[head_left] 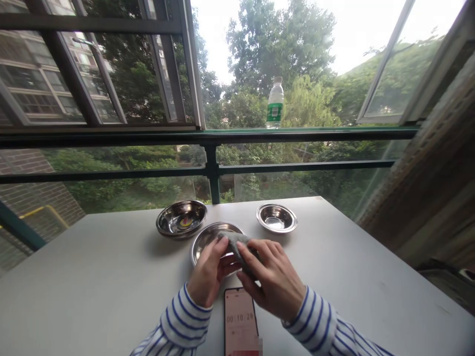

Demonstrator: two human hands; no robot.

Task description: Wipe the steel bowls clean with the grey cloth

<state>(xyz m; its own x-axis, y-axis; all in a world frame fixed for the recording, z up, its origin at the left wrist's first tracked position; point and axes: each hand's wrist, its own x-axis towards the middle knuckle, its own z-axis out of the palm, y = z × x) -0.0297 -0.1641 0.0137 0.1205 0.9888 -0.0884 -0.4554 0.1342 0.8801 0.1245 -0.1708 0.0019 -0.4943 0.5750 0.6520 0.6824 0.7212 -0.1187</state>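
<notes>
A grey cloth (237,241) is held between my two hands, bunched over the near right part of a shiny metal bowl (200,242). My left hand (208,269) pinches the cloth's left end, thumb on top and fingers curled beneath. From the right, my right hand (272,274) grips the cloth with its fingers laid over it. Both hands hide part of the bowl's near rim, so I cannot tell whether the left fingers also touch it. Just below the hands lies a phone (240,316) showing a running-time display.
Behind on the left stands a wider metal bowl (168,222) with a yellow and red sticker inside. A smaller metal bowl (276,217) sits at the back right of the white table (122,277). Beyond the table, a plastic bottle (275,106) stands on the green railing's ledge (315,133).
</notes>
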